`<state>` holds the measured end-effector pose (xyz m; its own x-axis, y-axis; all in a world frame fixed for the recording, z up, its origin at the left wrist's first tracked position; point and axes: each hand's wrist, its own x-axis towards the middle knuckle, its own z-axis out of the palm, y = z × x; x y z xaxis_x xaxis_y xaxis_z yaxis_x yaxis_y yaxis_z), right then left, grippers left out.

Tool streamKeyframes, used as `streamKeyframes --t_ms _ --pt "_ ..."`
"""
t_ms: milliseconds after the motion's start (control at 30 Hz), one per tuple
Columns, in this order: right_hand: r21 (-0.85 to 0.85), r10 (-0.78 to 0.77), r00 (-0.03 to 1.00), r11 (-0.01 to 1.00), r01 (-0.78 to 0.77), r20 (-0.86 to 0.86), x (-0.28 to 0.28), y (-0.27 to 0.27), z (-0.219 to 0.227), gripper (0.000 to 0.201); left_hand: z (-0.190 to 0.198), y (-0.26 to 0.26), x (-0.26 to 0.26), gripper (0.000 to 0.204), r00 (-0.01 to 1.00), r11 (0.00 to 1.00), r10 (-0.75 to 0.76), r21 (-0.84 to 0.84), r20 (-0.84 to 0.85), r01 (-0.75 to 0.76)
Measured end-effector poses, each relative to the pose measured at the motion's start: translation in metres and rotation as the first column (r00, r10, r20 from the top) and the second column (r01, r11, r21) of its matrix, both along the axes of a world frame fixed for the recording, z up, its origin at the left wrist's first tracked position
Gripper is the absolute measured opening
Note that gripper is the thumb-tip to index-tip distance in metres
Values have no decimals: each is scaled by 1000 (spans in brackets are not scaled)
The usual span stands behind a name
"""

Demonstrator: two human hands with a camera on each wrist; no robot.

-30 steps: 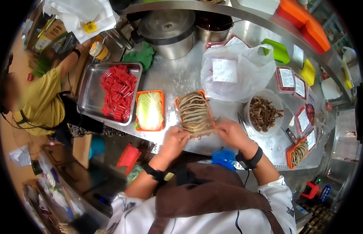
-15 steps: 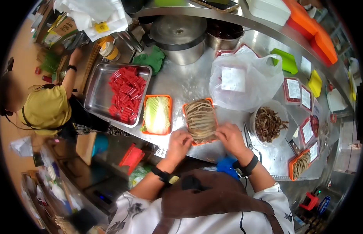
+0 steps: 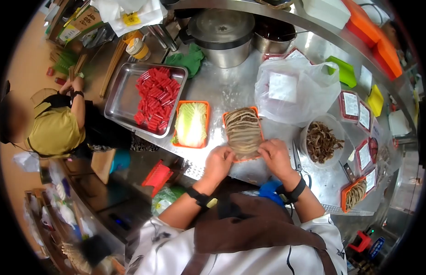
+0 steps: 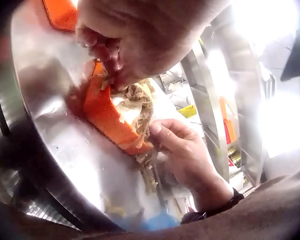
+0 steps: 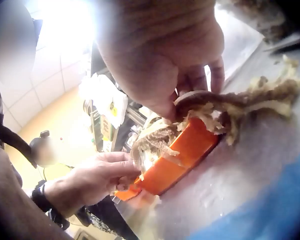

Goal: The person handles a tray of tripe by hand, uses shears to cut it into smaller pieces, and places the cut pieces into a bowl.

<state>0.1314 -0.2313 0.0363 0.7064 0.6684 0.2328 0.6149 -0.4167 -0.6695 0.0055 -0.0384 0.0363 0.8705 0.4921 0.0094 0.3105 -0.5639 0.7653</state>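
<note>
An orange tray (image 5: 185, 155) stands on the steel table, packed with strips of tripe (image 3: 243, 130) laid side by side across it. At its near left corner is my left hand (image 3: 218, 162); the right wrist view shows its thumb and fingers pinching the end of a tripe strip. My right hand (image 3: 276, 156) is at the near right corner, pinching another part of the tripe (image 5: 210, 100) against the tray's edge, with a ragged tail hanging outside. Right of it lie scissors (image 3: 299, 160) and a clear bowl of loose brown strips (image 3: 323, 143).
Left are a tray of cabbage (image 3: 191, 124) and a steel pan (image 3: 116, 103) of red pieces. A plastic bag (image 3: 302, 91) lies behind, beside a lidded pot (image 3: 222, 41). Another filled orange tray (image 3: 355, 195) sits far right. A person in yellow (image 3: 57, 133) is at the left.
The head view has shifted, moving the table things rightward. Both hands stay at the tray's near end, the strip there lying flatter. The other person's arm has come down from the shelf.
</note>
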Motion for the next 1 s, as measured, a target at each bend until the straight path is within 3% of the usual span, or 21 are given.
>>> streamKeyframes --t_ms 100,300,400,567,667,700,733,800,867,1000 --pt "4 6 1000 1000 -6 -1 -1 0 -1 9 -2 -2 2 15 993 998 44 -35 -106 -48" --pt "7 4 1000 1000 -4 3 -3 -1 -6 9 -1 0 7 15 987 978 74 -181 -142 -100" --pt "2 -2 1000 1000 2 6 -2 -2 -6 10 -8 -3 3 15 996 991 77 -102 -39 -81" --pt "12 -22 1000 1000 22 15 -3 0 -5 10 5 -6 3 18 991 996 36 -78 -130 -46" --pt "3 -20 1000 1000 20 -3 -3 1 -2 9 -1 -7 3 16 995 991 66 -107 -73 -74" --pt "13 -23 1000 1000 23 9 -4 1 -4 9 -9 -4 2 16 1000 998 16 61 -12 -15" --pt "20 -26 999 999 26 18 -5 0 -6 9 -12 -2 1 16 1000 998 15 60 -14 -14" --pt "15 -26 999 1000 26 29 -6 0 -8 9 -17 0 0 17 999 972 11 237 -32 -3" --pt "7 -36 999 999 36 41 -6 0 -9 9 -7 -1 1 18 1000 979 -16 201 -21 20" --pt "13 -66 991 998 65 113 -10 1 -3 10 19 -7 4 25 999 955 -52 293 -10 53"
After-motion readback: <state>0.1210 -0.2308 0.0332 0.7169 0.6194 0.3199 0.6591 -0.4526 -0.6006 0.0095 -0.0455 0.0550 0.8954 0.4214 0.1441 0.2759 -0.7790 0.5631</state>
